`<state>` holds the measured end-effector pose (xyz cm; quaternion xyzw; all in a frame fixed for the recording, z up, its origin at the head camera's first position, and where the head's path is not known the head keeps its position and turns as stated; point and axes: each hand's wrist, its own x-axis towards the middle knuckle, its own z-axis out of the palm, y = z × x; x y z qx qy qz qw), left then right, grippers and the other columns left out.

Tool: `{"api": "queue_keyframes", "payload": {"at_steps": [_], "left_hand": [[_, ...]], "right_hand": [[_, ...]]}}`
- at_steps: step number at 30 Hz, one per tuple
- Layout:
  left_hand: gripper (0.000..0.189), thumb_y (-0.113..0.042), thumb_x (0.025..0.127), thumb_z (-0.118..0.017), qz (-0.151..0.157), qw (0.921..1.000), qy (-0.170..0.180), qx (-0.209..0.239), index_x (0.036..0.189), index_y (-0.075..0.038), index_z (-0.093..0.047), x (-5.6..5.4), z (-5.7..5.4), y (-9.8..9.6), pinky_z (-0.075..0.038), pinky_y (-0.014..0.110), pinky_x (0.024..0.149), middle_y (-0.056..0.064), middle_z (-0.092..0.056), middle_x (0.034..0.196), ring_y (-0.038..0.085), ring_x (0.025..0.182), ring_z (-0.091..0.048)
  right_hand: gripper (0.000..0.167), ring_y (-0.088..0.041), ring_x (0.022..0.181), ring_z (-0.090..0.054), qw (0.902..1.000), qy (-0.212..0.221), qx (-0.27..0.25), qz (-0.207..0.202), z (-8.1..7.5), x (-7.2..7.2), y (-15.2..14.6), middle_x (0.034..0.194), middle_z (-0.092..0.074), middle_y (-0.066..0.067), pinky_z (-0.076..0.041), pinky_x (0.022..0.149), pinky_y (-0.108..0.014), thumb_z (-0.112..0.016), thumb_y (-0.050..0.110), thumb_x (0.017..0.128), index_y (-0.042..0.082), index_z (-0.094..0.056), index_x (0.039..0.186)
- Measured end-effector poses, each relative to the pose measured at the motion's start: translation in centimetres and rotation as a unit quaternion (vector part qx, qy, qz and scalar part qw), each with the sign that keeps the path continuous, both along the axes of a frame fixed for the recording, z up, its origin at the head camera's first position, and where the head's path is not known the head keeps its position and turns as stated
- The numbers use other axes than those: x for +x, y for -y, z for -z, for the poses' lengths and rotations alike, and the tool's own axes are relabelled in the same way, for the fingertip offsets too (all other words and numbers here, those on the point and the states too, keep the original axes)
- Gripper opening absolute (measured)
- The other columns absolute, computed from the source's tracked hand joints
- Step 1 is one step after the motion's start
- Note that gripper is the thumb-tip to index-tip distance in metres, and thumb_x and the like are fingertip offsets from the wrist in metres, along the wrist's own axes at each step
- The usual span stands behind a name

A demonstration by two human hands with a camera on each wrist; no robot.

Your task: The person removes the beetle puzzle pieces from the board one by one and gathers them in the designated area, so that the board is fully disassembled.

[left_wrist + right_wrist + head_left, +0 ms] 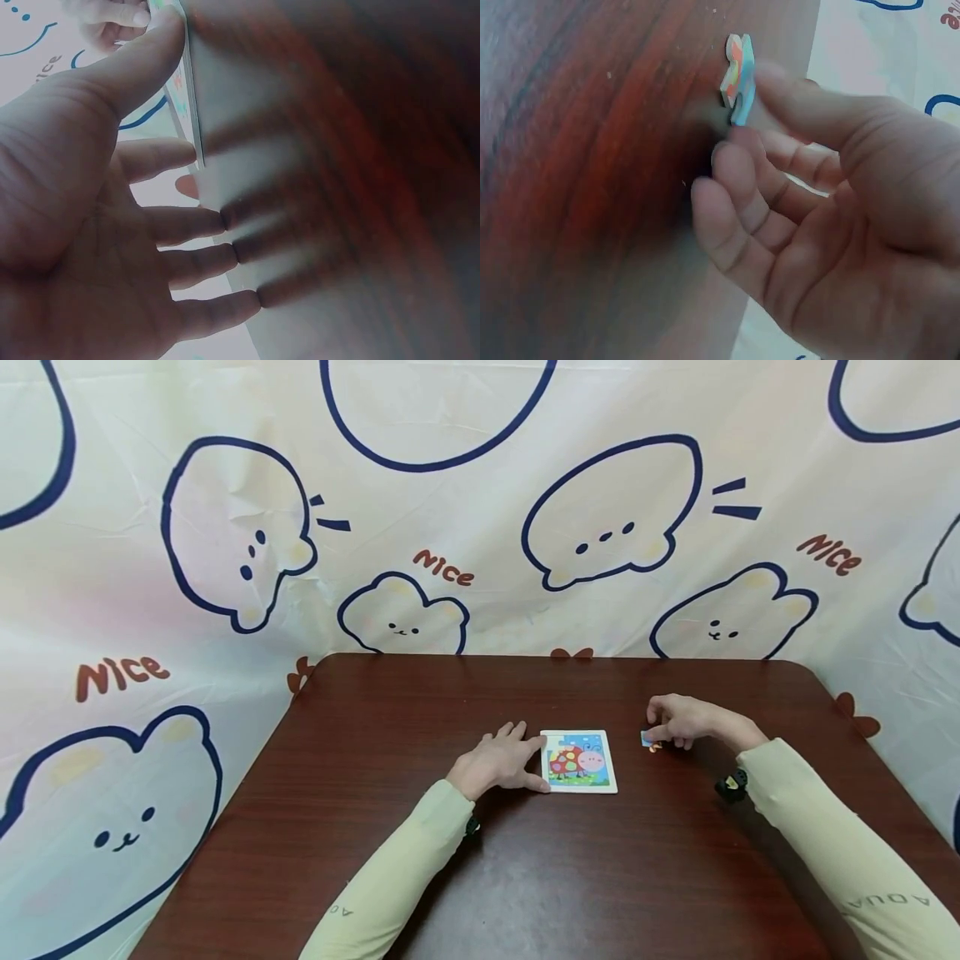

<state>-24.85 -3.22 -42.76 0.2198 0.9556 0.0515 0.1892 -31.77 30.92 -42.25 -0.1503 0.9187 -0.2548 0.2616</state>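
A white-framed jigsaw puzzle with a ladybug picture lies flat on the table; a pale patch shows at its upper left. My left hand is at its left side with fingers spread. In the left wrist view, the thumb and index finger of that hand touch the puzzle's edge. To the right of the puzzle, my right hand pinches a blue puzzle piece low over the table, between thumb and index finger. An orange-and-yellow piece lies right against it, partly overlapping in view.
Both hands work over a dark brown wooden table with rounded far corners. A pale cloth printed with cartoon bears hangs behind and beside it. A black wrist device sits below the right sleeve.
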Motion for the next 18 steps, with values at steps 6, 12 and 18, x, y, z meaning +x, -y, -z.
{"api": "queue_keyframes", "payload": {"at_steps": [6,12,18], "left_hand": [[0.087,-0.064,0.083,-0.065,-0.003,1.0,-0.003,-0.001,0.155,-0.029,-0.031,0.1,0.0,0.2,-0.024,0.055,0.119,0.011,-0.02,0.164,0.033,0.152,-0.017],[0.086,-0.063,0.084,-0.065,-0.002,1.0,0.0,0.004,0.155,-0.028,-0.031,0.1,0.0,0.2,-0.023,0.055,0.119,0.012,-0.019,0.165,0.033,0.152,-0.016],[0.087,-0.063,0.083,-0.066,-0.003,1.0,0.005,0.006,0.155,-0.028,-0.03,0.1,0.0,-0.1,-0.022,0.055,0.12,0.012,-0.019,0.165,0.033,0.152,-0.016]], "right_hand": [[0.03,-0.019,0.065,-0.057,0.9994,-0.027,0.006,-0.022,-0.9,-0.2,0.3,0.086,-0.06,-0.007,-0.054,0.06,-0.032,-0.066,0.035,0.094,0.008,-0.058,0.106],[0.029,-0.019,0.065,-0.058,0.9988,-0.035,0.009,-0.031,-1.3,0.7,1.2,0.089,-0.061,-0.008,-0.054,0.06,-0.032,-0.064,0.034,0.095,0.009,-0.058,0.108],[0.029,-0.018,0.065,-0.059,0.9978,-0.058,-0.008,-0.031,-1.1,1.7,2.0,0.088,-0.062,-0.008,-0.053,0.059,-0.032,-0.063,0.033,0.096,0.01,-0.057,0.113]]}}
